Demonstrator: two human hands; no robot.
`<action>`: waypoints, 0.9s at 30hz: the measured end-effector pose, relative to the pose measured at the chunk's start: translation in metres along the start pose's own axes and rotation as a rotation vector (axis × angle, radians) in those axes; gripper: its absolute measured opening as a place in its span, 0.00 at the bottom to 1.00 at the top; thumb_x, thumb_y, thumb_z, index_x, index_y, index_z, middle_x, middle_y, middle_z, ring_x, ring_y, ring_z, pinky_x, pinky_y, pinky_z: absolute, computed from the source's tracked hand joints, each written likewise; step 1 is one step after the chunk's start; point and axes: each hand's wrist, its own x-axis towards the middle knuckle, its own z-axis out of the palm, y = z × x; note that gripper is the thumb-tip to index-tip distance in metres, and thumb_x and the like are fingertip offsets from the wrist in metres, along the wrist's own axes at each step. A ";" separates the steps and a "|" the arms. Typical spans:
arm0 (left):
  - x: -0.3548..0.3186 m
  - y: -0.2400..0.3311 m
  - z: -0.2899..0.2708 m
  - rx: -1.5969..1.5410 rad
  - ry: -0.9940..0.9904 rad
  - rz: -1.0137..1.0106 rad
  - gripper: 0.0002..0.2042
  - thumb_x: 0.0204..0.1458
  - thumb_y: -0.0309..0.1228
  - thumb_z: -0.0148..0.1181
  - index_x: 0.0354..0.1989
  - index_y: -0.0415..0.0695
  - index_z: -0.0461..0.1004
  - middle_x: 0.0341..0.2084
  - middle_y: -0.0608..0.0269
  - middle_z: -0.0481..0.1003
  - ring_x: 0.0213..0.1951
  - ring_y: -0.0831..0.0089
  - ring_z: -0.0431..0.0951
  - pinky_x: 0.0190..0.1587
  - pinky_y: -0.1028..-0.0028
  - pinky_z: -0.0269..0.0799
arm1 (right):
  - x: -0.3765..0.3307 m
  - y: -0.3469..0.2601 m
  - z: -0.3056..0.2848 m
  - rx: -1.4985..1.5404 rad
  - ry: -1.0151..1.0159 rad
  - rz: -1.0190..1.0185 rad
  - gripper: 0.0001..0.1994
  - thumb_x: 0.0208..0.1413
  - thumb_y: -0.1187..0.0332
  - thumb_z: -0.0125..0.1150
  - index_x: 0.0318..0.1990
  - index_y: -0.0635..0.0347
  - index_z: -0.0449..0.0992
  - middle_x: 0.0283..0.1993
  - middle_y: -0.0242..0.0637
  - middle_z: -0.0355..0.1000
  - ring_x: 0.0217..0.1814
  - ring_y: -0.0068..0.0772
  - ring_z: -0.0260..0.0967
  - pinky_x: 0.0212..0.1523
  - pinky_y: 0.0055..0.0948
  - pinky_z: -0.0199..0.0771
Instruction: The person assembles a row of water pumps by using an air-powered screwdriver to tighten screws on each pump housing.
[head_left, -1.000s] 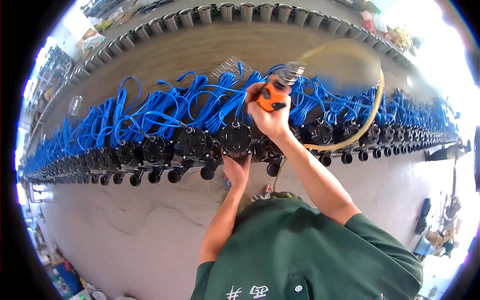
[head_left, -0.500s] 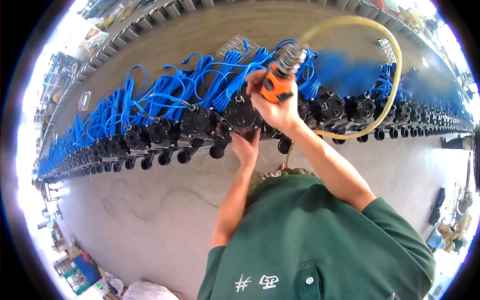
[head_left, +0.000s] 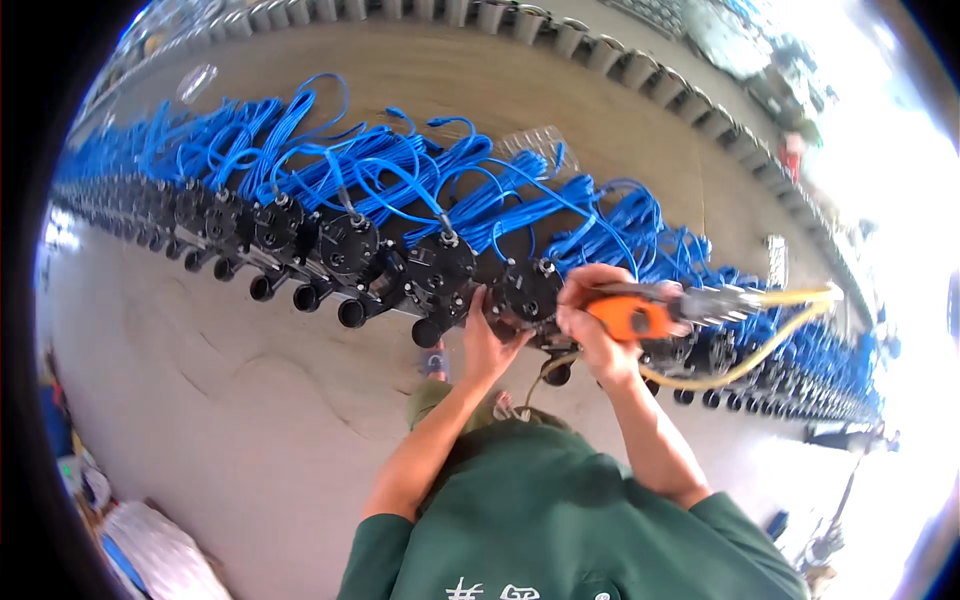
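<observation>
At the tabletop's (head_left: 560,110) near edge, the right hand (head_left: 590,325) is wrapping closed around an orange power driver (head_left: 640,315), w/ a yellowish hose (head_left: 760,350) trailing off to the right. The driver is lying against a black round unit (head_left: 527,293) in the long row. The left hand (head_left: 490,345) is pressing on that same unit from below, fingers (head_left: 478,305) spread, not clamping anything. Blue cables (head_left: 400,170) are looping over the tabletop behind the row. A green shirt (head_left: 560,520) is filling the lower edge.
</observation>
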 end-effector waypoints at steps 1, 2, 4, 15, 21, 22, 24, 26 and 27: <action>0.008 0.003 -0.003 -0.055 -0.039 0.028 0.55 0.34 0.37 0.84 0.69 0.34 0.53 0.54 0.45 0.74 0.55 0.51 0.77 0.59 0.59 0.72 | 0.007 -0.017 0.009 -0.008 0.024 0.003 0.18 0.47 0.79 0.58 0.49 0.65 0.70 0.35 0.41 0.71 0.27 0.25 0.68 0.28 0.26 0.72; 0.018 0.000 -0.009 -0.106 -0.085 0.065 0.56 0.33 0.39 0.84 0.70 0.37 0.53 0.55 0.46 0.73 0.56 0.51 0.77 0.58 0.59 0.73 | 0.020 -0.022 0.017 0.027 0.024 -0.068 0.18 0.47 0.78 0.58 0.48 0.65 0.70 0.34 0.42 0.70 0.26 0.26 0.67 0.28 0.28 0.72; 0.025 -0.015 -0.005 -0.389 -0.207 0.010 0.58 0.29 0.42 0.86 0.70 0.42 0.54 0.60 0.45 0.70 0.60 0.49 0.74 0.60 0.57 0.73 | 0.050 -0.017 0.036 0.060 0.074 -0.199 0.15 0.47 0.77 0.56 0.45 0.67 0.69 0.32 0.41 0.68 0.25 0.27 0.66 0.30 0.33 0.74; 0.025 -0.045 0.002 -0.291 -0.367 0.096 0.55 0.29 0.37 0.84 0.69 0.38 0.56 0.58 0.48 0.69 0.61 0.54 0.71 0.63 0.62 0.67 | 0.085 0.058 0.040 -0.246 -0.002 0.011 0.13 0.49 0.82 0.57 0.44 0.66 0.70 0.35 0.39 0.73 0.31 0.24 0.72 0.34 0.24 0.76; 0.021 -0.035 0.001 -0.427 -0.310 -0.069 0.53 0.28 0.36 0.83 0.67 0.39 0.58 0.57 0.47 0.67 0.58 0.48 0.71 0.63 0.55 0.67 | 0.069 -0.021 0.034 -0.242 0.159 -0.217 0.18 0.46 0.74 0.59 0.47 0.70 0.70 0.29 0.39 0.70 0.26 0.28 0.69 0.31 0.29 0.75; 0.023 -0.025 -0.001 -0.410 -0.253 -0.100 0.52 0.28 0.35 0.83 0.66 0.38 0.58 0.56 0.46 0.67 0.57 0.48 0.70 0.62 0.54 0.67 | 0.065 -0.047 0.036 -0.278 0.262 -0.360 0.19 0.46 0.74 0.58 0.47 0.70 0.70 0.26 0.38 0.68 0.25 0.28 0.67 0.29 0.28 0.74; 0.008 0.005 -0.007 -0.029 -0.052 0.015 0.45 0.35 0.33 0.80 0.63 0.37 0.60 0.53 0.45 0.67 0.54 0.48 0.69 0.59 0.53 0.66 | 0.045 -0.102 0.002 -0.328 0.193 -0.530 0.18 0.49 0.73 0.55 0.47 0.73 0.68 0.29 0.39 0.67 0.25 0.26 0.65 0.29 0.28 0.71; -0.039 0.016 0.006 0.062 0.112 0.164 0.38 0.40 0.31 0.77 0.60 0.36 0.62 0.49 0.45 0.68 0.51 0.50 0.69 0.57 0.54 0.66 | 0.015 -0.151 -0.034 -0.291 0.122 -0.606 0.15 0.50 0.74 0.52 0.45 0.75 0.68 0.31 0.38 0.65 0.25 0.24 0.64 0.30 0.26 0.70; -0.058 0.026 0.015 0.101 0.183 0.244 0.35 0.42 0.30 0.75 0.59 0.35 0.63 0.47 0.46 0.69 0.50 0.51 0.69 0.56 0.54 0.66 | 0.000 -0.169 -0.052 -0.245 0.078 -0.655 0.14 0.51 0.75 0.51 0.44 0.75 0.68 0.31 0.36 0.63 0.26 0.23 0.63 0.31 0.24 0.69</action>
